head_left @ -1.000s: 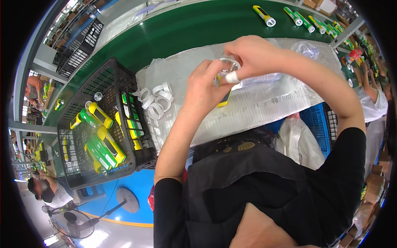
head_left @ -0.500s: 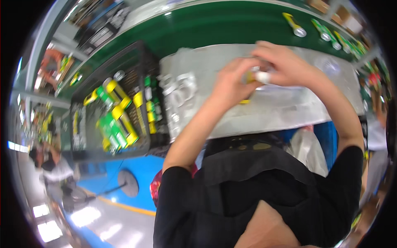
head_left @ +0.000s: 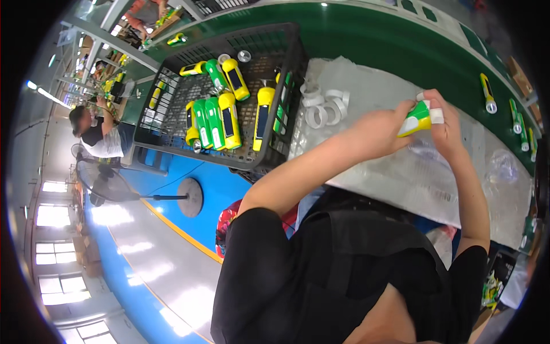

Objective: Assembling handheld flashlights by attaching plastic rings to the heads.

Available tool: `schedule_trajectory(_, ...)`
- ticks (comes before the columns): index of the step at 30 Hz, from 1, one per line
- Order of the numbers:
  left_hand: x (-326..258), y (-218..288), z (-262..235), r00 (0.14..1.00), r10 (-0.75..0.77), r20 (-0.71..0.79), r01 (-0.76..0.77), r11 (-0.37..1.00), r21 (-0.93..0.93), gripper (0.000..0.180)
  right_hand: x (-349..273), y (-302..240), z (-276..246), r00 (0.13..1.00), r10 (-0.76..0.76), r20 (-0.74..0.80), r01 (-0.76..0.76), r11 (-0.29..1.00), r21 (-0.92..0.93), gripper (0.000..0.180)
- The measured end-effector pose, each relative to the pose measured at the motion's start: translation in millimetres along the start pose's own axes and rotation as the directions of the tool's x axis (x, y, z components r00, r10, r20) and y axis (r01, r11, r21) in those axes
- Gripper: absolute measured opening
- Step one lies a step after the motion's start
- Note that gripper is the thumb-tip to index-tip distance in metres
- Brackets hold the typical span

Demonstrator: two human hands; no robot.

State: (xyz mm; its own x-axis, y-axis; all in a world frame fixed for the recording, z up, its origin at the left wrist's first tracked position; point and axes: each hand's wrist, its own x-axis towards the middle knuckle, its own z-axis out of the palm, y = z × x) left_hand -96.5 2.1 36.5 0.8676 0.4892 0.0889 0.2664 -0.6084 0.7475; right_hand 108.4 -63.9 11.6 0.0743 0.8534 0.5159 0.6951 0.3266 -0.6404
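Above the grey work surface (head_left: 366,166), a green-and-yellow flashlight (head_left: 417,121) is held between my two hands. My left hand (head_left: 379,131) is closed around one end of it. At the other end, my right hand (head_left: 448,131) grips with bent fingers, white wraps on its fingertips. Much of the flashlight is hidden by the hands. Several white rings (head_left: 317,117) lie on the surface to the left of my hands. A clear plastic piece (head_left: 502,165) rests to the right.
A black crate (head_left: 215,157) at the left contains several yellow and green flashlights (head_left: 229,121). More flashlights (head_left: 487,93) lie on the green belt (head_left: 366,34) beyond the work surface. A fan (head_left: 109,180) stands on the floor, and a person (head_left: 100,132) sits farther left.
The head view has swung, so the crate and floor show more. My hands, blurred before, now appear farther right, with the flashlight's green and yellow body more visible between them.
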Motion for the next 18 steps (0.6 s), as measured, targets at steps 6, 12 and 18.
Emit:
schedule_trajectory(6, -77, -11, -112, 0.805, 0.103, -0.584, 0.127, 0.932, 0.338, 0.054, 37, 116, -28, 0.750, 0.607, -0.261, -0.509, 0.783, 0.358, 0.047)
schedule_trajectory(12, -102, -142, -161, 0.836, -0.511, -0.200, 0.529, 0.656, 0.538, 0.055, 6, 411, -220, 0.747, 0.328, -0.579, -0.660, 0.473, -0.584, 0.057)
schedule_trajectory(18, -135, -169, -155, 0.600, -0.799, -0.046, 0.777, 0.595, -0.204, 0.053, 49, 257, -99, 0.955, 0.042, -0.294, -0.242, 0.685, -0.688, 0.048)
